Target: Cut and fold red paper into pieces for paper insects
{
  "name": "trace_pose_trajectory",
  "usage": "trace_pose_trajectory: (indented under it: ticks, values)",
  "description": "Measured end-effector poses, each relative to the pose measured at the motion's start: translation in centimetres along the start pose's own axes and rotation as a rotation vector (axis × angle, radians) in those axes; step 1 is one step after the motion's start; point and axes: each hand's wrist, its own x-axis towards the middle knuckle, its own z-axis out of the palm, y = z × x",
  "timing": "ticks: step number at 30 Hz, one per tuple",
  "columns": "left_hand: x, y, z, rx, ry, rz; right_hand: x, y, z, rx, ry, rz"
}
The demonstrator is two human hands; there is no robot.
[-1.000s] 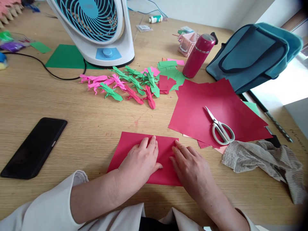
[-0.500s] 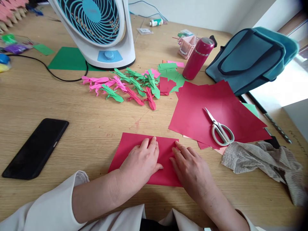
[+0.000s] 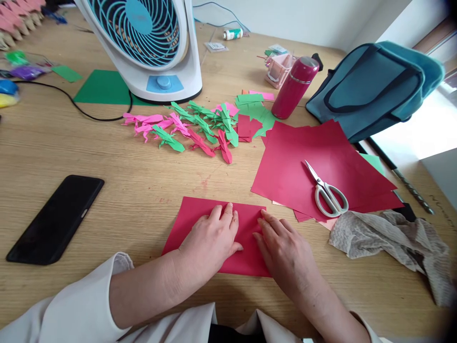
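Note:
A rectangular sheet of red paper (image 3: pixel 194 214) lies flat on the table in front of me. My left hand (image 3: pixel 212 236) rests palm down across its middle, fingers stretched out and the thumb apart. At the right edge of the same paper, my right hand (image 3: pixel 285 245) presses with its fingertips, fingers extended and thumb lying on the sheet. Whether the paper is doubled under my hands, I cannot tell. Just beyond the right hand, white-handled scissors (image 3: pixel 330 197) lie on a stack of larger red sheets (image 3: pixel 285 162).
Several folded paper figures (image 3: pixel 203 126) in pink, green and red lie ahead, before a white fan (image 3: pixel 171 90). A black phone (image 3: pixel 55 219) is at left. A red flask (image 3: pixel 294 88), a teal bag (image 3: pixel 367 90) and a crumpled grey cloth (image 3: pixel 385 233) stand or lie at right.
The view has shifted very slightly, so everything sits a few pixels further right. Both hands keep their places on the red paper.

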Motion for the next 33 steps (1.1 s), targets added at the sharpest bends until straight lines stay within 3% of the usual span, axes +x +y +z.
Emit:
trace_pose_trajectory:
  ticks: [20,28,33]
  values:
    - [0.0,0.1,0.3,0.052,0.036,0.02,0.0,0.4,0.5,0.008,0.046,-0.004]
    - [-0.1,0.2,0.0,0.066,0.076,0.01,1.0,0.2,0.5,0.123,0.026,0.03]
    - [-0.3,0.3,0.2,0.055,0.104,-0.003,2.3,-0.7,0.3,0.373,0.002,-0.042]
